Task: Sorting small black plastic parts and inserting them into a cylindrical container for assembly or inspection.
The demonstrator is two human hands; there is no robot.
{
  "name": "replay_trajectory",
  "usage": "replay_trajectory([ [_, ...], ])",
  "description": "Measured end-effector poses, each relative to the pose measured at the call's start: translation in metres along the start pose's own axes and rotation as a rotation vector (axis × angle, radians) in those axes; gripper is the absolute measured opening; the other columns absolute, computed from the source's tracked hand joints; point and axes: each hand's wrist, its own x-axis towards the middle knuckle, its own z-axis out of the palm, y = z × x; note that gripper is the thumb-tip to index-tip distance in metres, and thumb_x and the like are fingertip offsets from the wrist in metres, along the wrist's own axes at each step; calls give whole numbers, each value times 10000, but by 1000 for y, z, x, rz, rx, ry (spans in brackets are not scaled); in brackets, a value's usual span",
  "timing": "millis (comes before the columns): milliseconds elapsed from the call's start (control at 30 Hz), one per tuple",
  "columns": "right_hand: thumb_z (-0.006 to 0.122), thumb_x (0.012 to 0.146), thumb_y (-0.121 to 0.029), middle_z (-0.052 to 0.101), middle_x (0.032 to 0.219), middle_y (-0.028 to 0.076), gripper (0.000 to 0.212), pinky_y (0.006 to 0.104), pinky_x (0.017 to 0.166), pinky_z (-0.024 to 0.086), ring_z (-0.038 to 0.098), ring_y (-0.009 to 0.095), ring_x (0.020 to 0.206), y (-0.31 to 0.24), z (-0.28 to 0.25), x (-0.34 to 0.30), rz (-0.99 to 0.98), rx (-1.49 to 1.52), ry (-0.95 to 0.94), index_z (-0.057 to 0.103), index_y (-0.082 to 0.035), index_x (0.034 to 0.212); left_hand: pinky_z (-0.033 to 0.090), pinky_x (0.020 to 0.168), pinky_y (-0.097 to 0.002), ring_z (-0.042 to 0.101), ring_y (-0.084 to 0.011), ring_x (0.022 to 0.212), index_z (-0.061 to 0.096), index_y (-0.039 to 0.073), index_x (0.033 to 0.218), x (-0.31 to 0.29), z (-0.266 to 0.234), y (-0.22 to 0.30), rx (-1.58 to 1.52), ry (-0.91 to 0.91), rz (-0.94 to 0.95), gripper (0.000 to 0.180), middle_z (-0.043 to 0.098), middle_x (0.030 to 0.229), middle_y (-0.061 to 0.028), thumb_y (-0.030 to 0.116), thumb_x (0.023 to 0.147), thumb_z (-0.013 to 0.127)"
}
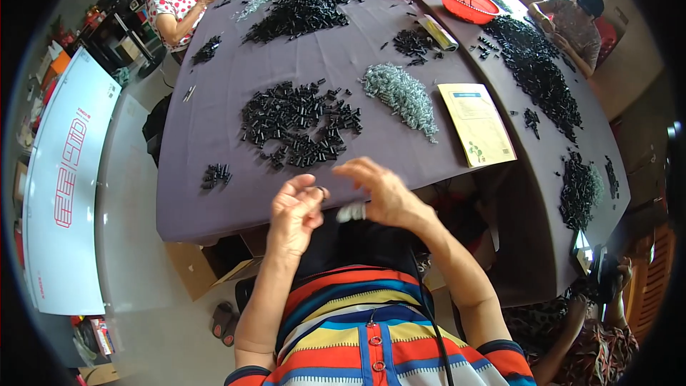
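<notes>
My left hand (294,213) is raised just off the near table edge, thumb and fingers pinched on a small black cylindrical piece (323,194). Facing it, my right hand (386,194) has its index finger stretched toward the left one, slightly blurred. Several small clear plastic pieces (351,212) stick out from under its curled lower fingers. Beyond my hands lies a loose pile of short black plastic cylinders (296,118). To the right of that pile is a heap of small clear plastic pieces (401,96). A small cluster of black pieces (216,176) sits near the left corner.
A yellow booklet (476,125) lies at the table's right edge. Red baskets (468,3) and more black heaps (300,14) cover the far side. Other people sit at the far left, far right and lower right. An open cardboard box (196,271) stands below the table.
</notes>
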Motion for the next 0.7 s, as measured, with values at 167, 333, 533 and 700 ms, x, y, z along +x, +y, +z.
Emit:
replay_trajectory([
  [167, 536, 719, 68, 634, 910, 112, 220, 408, 778, 500, 619, 322, 876, 66, -68, -10, 194, -715, 442, 640, -65, 859, 434, 602, -201, 490, -41, 633, 661, 20, 952, 16, -42, 38, 977, 336, 543, 153, 636, 791, 18, 24, 802, 687],
  [333, 529, 780, 2, 634, 897, 131, 173, 437, 766, 476, 610, 342, 892, 92, -101, -28, 369, -642, 468, 640, -78, 886, 485, 660, -286, 616, -184, 743, 637, 8, 945, 19, -88, 58, 1390, 413, 664, 159, 635, 856, -86, -33, 790, 639],
  [533, 523, 769, 39, 621, 909, 117, 200, 428, 774, 471, 601, 346, 904, 99, -100, -32, 318, -547, 390, 639, -76, 885, 493, 700, -382, 612, -295, 799, 640, 38, 939, 24, -99, 53, 1652, 433, 761, 139, 600, 895, -103, -6, 808, 625],
  [700, 530, 753, 59, 608, 903, 129, 208, 419, 777, 464, 591, 341, 908, 100, -105, -32, 253, -578, 321, 630, -64, 888, 491, 696, -394, 607, -299, 807, 636, 53, 940, 25, -97, 52, 1715, 474, 780, 122, 583, 933, -96, 12, 826, 615],
])
